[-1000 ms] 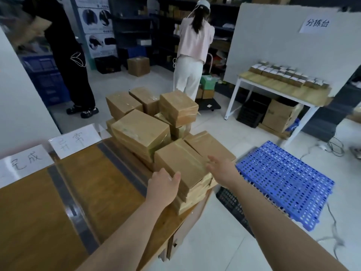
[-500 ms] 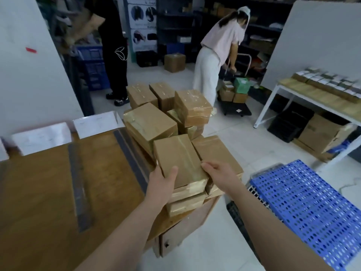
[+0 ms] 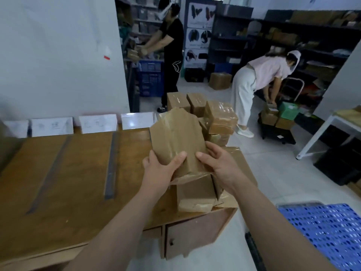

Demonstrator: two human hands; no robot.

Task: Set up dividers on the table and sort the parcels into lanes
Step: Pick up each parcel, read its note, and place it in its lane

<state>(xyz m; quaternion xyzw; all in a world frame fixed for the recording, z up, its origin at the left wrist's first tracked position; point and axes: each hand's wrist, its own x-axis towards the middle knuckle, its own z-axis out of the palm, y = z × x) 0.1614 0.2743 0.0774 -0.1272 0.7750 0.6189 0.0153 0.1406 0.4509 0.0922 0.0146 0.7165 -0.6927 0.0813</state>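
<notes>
A brown taped parcel (image 3: 175, 137) is lifted and tilted above the table's right end, gripped by my left hand (image 3: 160, 169) on its near left edge and my right hand (image 3: 218, 165) on its near right edge. Below it lie more parcels (image 3: 195, 194), and a pile of parcels (image 3: 216, 118) stands behind. Two dark divider strips (image 3: 112, 163) (image 3: 51, 171) run along the wooden table (image 3: 68, 222), forming lanes. White paper labels (image 3: 98, 123) stand along the table's far edge.
A blue plastic pallet (image 3: 328, 235) lies on the floor at the right. A person in black (image 3: 172, 47) works at shelves behind; another in pink (image 3: 259, 79) bends over a cart with boxes. A white table leg (image 3: 312, 137) stands at the right.
Both hands closed on the top parcel of the near stack and lifted it up, tilting it toward me. The view swung left, showing more of the table and labels.
</notes>
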